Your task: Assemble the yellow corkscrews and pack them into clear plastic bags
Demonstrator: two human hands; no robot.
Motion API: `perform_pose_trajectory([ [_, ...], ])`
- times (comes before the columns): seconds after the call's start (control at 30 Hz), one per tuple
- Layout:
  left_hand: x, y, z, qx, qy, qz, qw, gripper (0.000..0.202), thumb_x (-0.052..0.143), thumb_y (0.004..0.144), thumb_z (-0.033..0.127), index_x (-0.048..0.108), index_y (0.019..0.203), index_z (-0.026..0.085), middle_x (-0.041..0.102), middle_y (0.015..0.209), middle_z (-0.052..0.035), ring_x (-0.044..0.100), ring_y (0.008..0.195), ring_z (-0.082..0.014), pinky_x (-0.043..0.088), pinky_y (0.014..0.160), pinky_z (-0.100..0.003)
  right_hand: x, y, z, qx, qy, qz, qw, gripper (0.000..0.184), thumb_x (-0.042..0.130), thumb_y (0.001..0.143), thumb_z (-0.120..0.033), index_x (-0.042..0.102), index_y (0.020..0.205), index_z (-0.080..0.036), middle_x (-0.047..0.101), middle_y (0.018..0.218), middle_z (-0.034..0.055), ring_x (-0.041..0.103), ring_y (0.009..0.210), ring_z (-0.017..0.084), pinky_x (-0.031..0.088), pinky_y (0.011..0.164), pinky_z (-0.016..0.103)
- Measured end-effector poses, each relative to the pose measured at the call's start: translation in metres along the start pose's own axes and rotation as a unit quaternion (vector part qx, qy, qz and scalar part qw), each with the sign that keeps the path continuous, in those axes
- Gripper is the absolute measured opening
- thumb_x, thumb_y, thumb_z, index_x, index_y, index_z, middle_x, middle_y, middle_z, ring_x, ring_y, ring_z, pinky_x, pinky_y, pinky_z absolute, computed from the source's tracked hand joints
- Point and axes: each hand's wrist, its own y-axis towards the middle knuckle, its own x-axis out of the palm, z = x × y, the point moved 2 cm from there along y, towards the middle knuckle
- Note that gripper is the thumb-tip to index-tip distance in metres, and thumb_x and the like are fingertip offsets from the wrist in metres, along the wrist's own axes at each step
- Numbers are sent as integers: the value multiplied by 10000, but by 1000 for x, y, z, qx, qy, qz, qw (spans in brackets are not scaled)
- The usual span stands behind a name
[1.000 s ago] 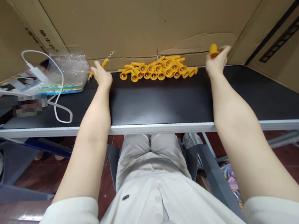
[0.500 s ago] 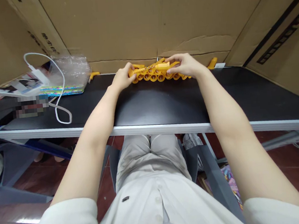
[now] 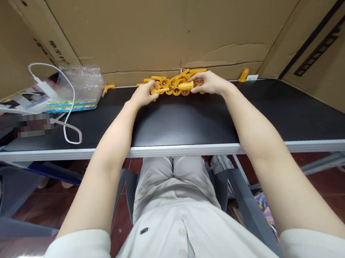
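Note:
Both hands are at the back edge of the black tabletop, in front of a pile of yellow plastic pieces (image 3: 174, 80), several of them round and open-ended. Between finger and thumb, my left hand (image 3: 143, 94) pinches a slim yellow part with a coiled-looking shaft (image 3: 163, 90). My right hand (image 3: 208, 82) grips a ribbed yellow cylinder (image 3: 186, 86) by its right end. Shaft and cylinder lie nearly in line, close together; I cannot tell whether they are joined. Fingers hide parts of both.
Another yellow piece (image 3: 243, 75) stands at the back right by a white card (image 3: 252, 78). An angled yellow piece with a metal coil (image 3: 108, 87) lies at the back left. Nearby are a plastic-wrapped stack (image 3: 78, 89) and a white cable (image 3: 73, 94). Cardboard (image 3: 137, 30) walls the table's back.
My right hand has shifted slightly left and down with the yellow cylinder. The slim part in my left hand has dropped from slanted to nearly level. Pieces in the pile have shifted.

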Motion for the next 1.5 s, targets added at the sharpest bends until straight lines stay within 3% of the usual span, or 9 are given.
perform_pose_trajectory([
  [0.17,4,2,4,46,-16,12,999,346,684,934,280,756,1267,219,765,931,-60,715,938,-272,553,972,-376,13,1,-8,-18,44,-19,999,441,1054,591,-177,790,937,-245,809,970,40,802,1005,294,688,1043,511],
  [0.3,6,3,6,57,-13,20,998,343,677,927,289,786,1245,219,787,999,-71,729,1012,-284,543,996,-370,23,0,-12,-2,79,-44,996,406,1040,648,-151,727,892,-237,786,881,39,806,966,286,696,976,478],
  [0.43,5,3,4,42,-3,20,999,366,683,928,272,787,1271,198,790,1047,-84,726,1056,-296,534,1007,-368,29,-3,-9,39,119,-81,989,400,1046,774,-354,680,876,-228,761,787,41,796,766,249,698,830,411],
  [0.57,5,2,6,37,-3,19,999,371,671,939,258,783,1287,196,789,1054,-85,721,1041,-288,528,1011,-374,36,-1,-4,57,176,-87,979,521,928,896,-637,598,894,-234,747,721,49,749,628,220,661,659,343],
  [0.67,2,0,12,34,-8,15,999,365,669,945,258,781,1287,198,793,1061,-83,719,1041,-286,521,1024,-376,38,2,-3,65,194,-71,976,563,844,945,-718,532,917,-250,719,674,26,715,565,204,633,603,319],
  [0.83,-2,-3,19,14,9,7,1000,386,653,968,244,768,1322,143,796,1091,-118,718,1056,-297,518,1014,-377,32,-6,-12,71,204,-72,974,516,930,917,-596,552,980,-251,775,798,33,768,668,204,677,699,338],
  [0.93,1,0,15,25,-2,18,1000,362,670,957,244,771,1296,169,792,1033,-87,717,1006,-274,524,1000,-367,28,-14,-21,82,194,-78,974,525,1003,862,-504,571,997,-239,788,814,37,765,664,192,677,687,320],
  [1.2,11,10,-2,82,-8,89,993,311,719,903,277,787,1199,216,773,885,-39,714,868,-234,533,902,-341,39,-6,-23,130,185,-47,973,621,642,1033,-821,629,995,-202,568,538,-6,512,395,135,429,363,229],
  [1.5,8,5,6,71,14,92,993,361,707,921,266,783,1271,223,821,1015,-73,753,1004,-277,537,954,-370,41,-10,-30,223,221,-73,947,531,609,1066,-726,545,885,-231,316,452,-79,195,353,76,229,322,199],
])
